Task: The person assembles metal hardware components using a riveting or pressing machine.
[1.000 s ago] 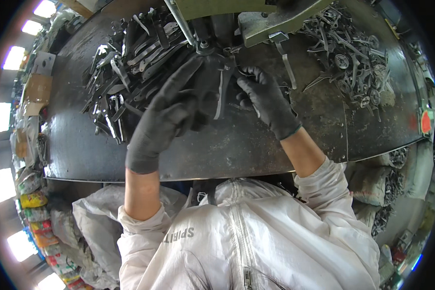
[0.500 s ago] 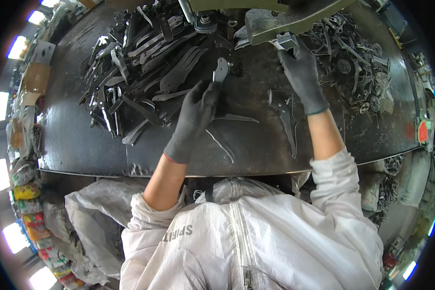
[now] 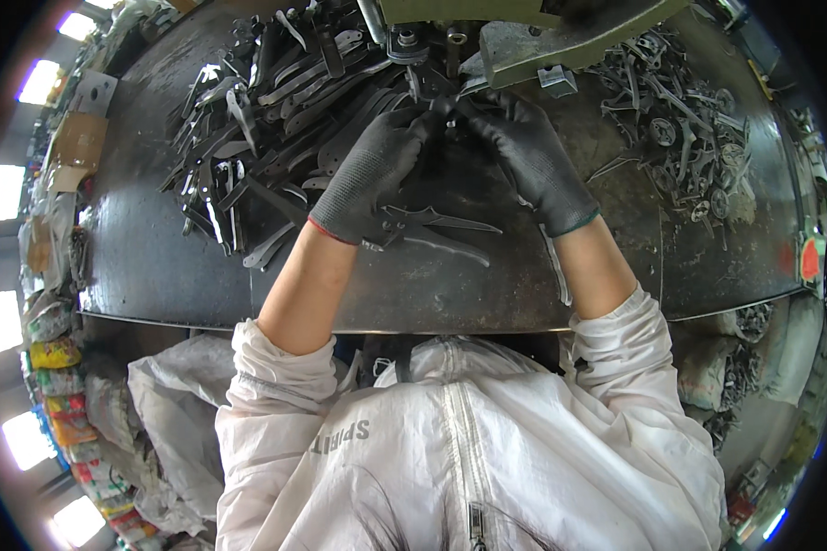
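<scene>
Left hand: left hand (image 3: 372,174), black-gloved, fingers curled shut on a small dark metal piece (image 3: 443,108) at upper centre of the frame.
Right hand: right hand (image 3: 533,156), also gloved, fingertips pinched on the same piece from the other side.
Piece location: held between both hands just below the green press (image 3: 560,37) at the top edge.
Left pile: flat blade blanks (image 3: 266,119) heaped in the upper left.
Right pile: assembled parts (image 3: 680,129) in the upper right.
Loose item: 1 shears-like part (image 3: 432,225) on the dark steel table (image 3: 156,266), under the left wrist.
Risk: fingertips sit close to the press tooling; a pinch seems likely if it cycles. Sharp blanks could also snag a glove.
</scene>
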{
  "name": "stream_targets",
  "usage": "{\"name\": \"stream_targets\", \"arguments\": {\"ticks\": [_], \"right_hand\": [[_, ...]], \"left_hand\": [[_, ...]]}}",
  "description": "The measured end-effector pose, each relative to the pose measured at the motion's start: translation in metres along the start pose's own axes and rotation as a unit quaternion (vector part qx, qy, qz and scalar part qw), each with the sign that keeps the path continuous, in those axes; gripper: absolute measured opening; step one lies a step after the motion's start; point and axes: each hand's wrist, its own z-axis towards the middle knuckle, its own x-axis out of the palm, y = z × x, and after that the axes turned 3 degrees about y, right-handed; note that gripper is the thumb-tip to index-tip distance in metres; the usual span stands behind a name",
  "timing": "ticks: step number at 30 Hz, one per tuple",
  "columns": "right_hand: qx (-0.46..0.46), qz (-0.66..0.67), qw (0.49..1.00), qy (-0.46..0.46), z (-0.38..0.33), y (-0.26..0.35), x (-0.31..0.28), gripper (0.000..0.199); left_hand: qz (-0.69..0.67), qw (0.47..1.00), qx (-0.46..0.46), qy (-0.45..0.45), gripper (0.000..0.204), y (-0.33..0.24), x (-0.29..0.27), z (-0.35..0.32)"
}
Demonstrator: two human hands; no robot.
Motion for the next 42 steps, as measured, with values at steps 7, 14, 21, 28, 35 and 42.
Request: {"name": "stream_targets", "arguments": {"ticks": [7,14,21,28,35,42], "right_hand": [[0.018,0.004,1.000,0.003,0.002,-0.004,-0.003,0.040],[-0.005,-0.024,1.000,0.013,0.004,-0.001,-0.005,0.028],[0.037,0.003,0.999,0.035,0.003,-0.009,-0.005,0.031],[0.098,0.055,0.994,-0.010,-0.011,-0.018,-0.008,0.035],[-0.025,-0.060,0.997,-0.040,-0.005,-0.015,-0.002,0.037],[0.154,0.086,0.984,0.011,-0.014,-0.004,-0.009,0.026]], "left_hand": [[0.042,0.998,0.043,-0.006,0.038,-0.001,0.005,0.000],[0.095,0.990,0.096,-0.027,0.038,0.012,0.005,0.008],[0.221,0.932,0.286,0.014,0.038,0.072,-0.008,0.036],[0.508,0.828,0.007,-0.239,0.030,0.017,-0.040,0.014],[0.433,0.835,0.250,-0.230,0.024,0.041,-0.092,0.025],[-0.183,0.968,0.077,-0.155,0.024,-0.038,-0.079,-0.035]]}}
